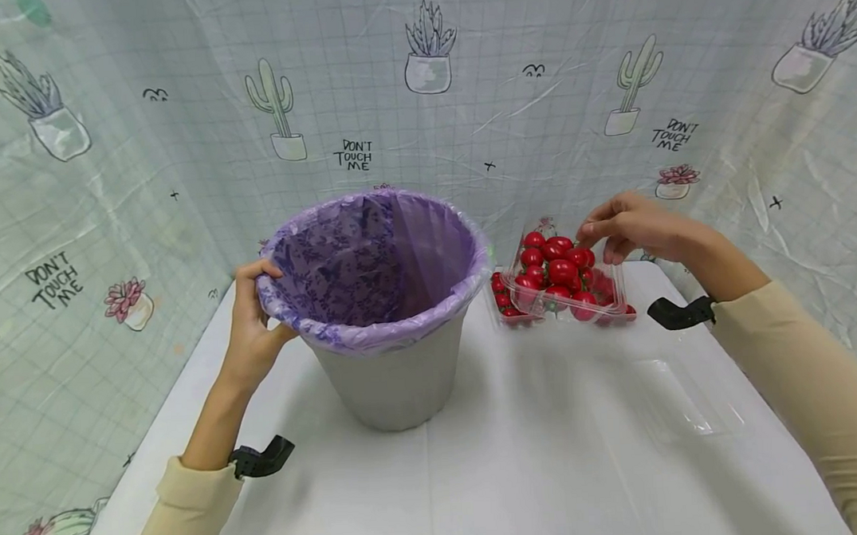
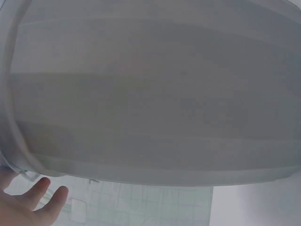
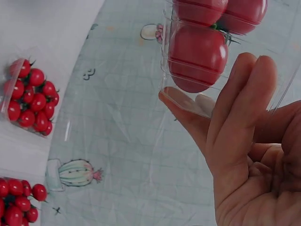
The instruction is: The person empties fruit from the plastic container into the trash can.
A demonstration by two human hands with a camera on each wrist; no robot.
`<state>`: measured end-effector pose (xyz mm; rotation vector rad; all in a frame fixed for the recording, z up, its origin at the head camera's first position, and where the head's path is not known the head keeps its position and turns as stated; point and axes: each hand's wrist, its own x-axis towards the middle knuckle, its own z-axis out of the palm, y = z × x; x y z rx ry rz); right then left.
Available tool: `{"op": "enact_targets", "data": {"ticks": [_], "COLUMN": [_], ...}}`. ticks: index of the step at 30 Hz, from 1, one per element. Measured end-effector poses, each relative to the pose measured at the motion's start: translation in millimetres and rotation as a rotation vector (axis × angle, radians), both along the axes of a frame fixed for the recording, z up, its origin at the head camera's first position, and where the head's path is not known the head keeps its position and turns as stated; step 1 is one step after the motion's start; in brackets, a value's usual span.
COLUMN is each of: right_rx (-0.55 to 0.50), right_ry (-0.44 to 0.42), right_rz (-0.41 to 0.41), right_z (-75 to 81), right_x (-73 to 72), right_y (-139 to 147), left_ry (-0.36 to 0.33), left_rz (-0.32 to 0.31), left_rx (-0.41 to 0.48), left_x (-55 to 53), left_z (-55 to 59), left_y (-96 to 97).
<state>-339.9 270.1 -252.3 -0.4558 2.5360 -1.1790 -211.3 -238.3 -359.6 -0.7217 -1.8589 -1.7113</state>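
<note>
A light grey trash bin [image 1: 398,384] is lined with a patterned purple plastic bag [image 1: 381,333] folded over its rim. My left hand [image 1: 254,323] grips the bin's left rim, fingers over the edge and thumb outside. The bin's ribbed side fills most of the left wrist view. To the right of the bin, my right hand [image 1: 631,228] holds a clear plastic box [image 1: 519,294] by its far right end, raised and tilted. Red cherry tomatoes [image 1: 562,272] fill it; a few show close up in the right wrist view.
Behind and below the raised box, more tomato boxes stand on the white table, including one at the left [image 1: 503,300]. A clear plastic lid [image 1: 682,404] lies flat at the right. A patterned curtain [image 1: 386,126] encloses the back and sides.
</note>
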Motion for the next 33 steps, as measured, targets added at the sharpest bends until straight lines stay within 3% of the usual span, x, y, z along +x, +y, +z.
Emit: {"op": "enact_targets", "data": {"ticks": [19, 33], "right_rx": [0.033, -0.133], "right_ry": [0.123, 0.16], "right_rz": [-0.069, -0.09], "right_z": [52.1, 73.8], "right_x": [4.2, 7.9], "right_y": [-6, -24], "left_ry": [-0.019, -0.023], "left_rz": [0.01, 0.006], "left_rx": [0.014, 0.014], "left_x": [2.1, 1.1], "left_z": [2.4, 0.7], "left_y": [2.0, 1.2]}}
